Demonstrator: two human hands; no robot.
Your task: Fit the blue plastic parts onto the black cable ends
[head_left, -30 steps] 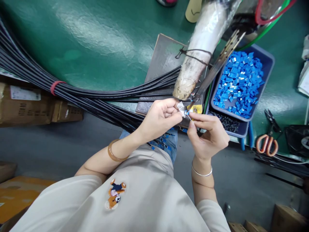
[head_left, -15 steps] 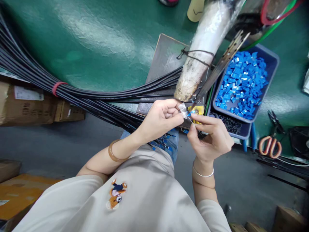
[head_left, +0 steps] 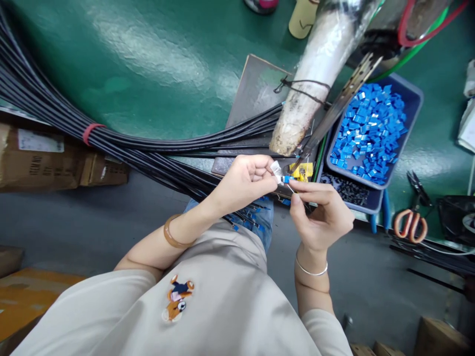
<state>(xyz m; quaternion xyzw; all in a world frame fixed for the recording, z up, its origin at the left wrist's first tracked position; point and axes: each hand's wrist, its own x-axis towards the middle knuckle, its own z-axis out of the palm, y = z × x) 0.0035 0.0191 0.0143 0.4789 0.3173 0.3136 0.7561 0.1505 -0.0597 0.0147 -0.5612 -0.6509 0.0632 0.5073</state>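
My left hand (head_left: 250, 175) is closed, its thumb and fingers pinching the end of a cable at a crumpled white wrap (head_left: 276, 170). A small blue connector (head_left: 287, 179) sticks out just past those fingertips. Opposite it, my right hand (head_left: 321, 210) pinches a thin, light-coloured pin-like tool (head_left: 291, 188) between thumb and index finger. Its index fingertip comes up against the connector. Whether the tool's tip is inside the connector is too small to tell. Black cables (head_left: 178, 144) run from the left toward my hands, and several blue-tipped ends (head_left: 256, 217) hang over my lap.
A grey bin (head_left: 411, 121) of blue connectors stands at right, above a tray of small black parts (head_left: 345, 190). Orange-handled scissors (head_left: 410, 226) lie beside blue-handled pliers (head_left: 386, 210). A wrapped white tube (head_left: 308, 99) and a metal strip (head_left: 334, 109) slant down above my hands.
Both hands have shifted slightly, and the white wrap and blue connector are tilted a little differently. The pinch of each hand stays the same.
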